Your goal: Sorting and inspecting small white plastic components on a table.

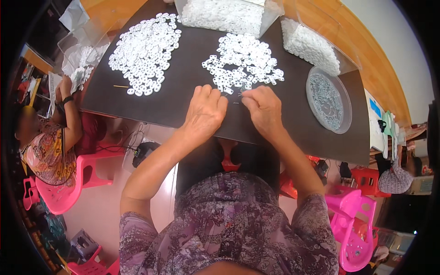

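My left hand (207, 109) is closed at the near edge of a loose pile of small white plastic pieces (245, 57), each with holes in it. Its fingers curl under, so whatever they hold is hidden. Close by on the right, my right hand (263, 107) pinches thumb against fingers, and small grey metal screws (241, 94) show at its fingertips. One more thin metal piece (236, 103) lies on the dark table between the hands. To the right, a round clear dish (347, 107) holds many similar grey metal screws.
A larger heap of white pieces (144, 50) spreads at the left, with a thin tan stick (121, 86) beside it. Clear bins of white pieces (222, 16) (311, 48) stand at the back. Another person (50, 142) sits at left; a pink chair (353, 224) stands at right.
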Demonstrator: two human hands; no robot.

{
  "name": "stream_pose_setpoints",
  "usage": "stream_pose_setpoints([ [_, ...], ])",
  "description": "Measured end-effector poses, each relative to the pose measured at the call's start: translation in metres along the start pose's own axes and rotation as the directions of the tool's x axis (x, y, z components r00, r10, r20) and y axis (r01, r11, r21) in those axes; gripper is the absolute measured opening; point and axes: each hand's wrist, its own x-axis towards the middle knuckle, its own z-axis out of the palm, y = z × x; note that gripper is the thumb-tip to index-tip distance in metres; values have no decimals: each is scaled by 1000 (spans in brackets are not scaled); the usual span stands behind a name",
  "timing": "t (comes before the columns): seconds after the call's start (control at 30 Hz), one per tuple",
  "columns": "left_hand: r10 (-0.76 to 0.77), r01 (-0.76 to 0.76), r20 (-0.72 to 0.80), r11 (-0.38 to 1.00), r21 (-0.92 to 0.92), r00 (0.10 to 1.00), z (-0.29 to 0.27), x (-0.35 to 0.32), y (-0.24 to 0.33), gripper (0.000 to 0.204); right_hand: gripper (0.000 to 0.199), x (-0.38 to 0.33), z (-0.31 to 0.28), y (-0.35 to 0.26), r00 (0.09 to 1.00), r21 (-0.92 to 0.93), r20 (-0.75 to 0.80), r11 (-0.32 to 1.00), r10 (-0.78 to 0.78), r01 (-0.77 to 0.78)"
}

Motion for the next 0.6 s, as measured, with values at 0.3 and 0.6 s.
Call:
stream_pose_setpoints([
  [0.3,-255,246,29,889,-385,967,0,9,12,10,16,-9,2,-21,1000,139,-2,990,-20,20],
  [0.6,-475,638,495,202,-743,727,-3,25,21,16,15,-9,-12,-20,991,246,-130,967,-38,69],
])
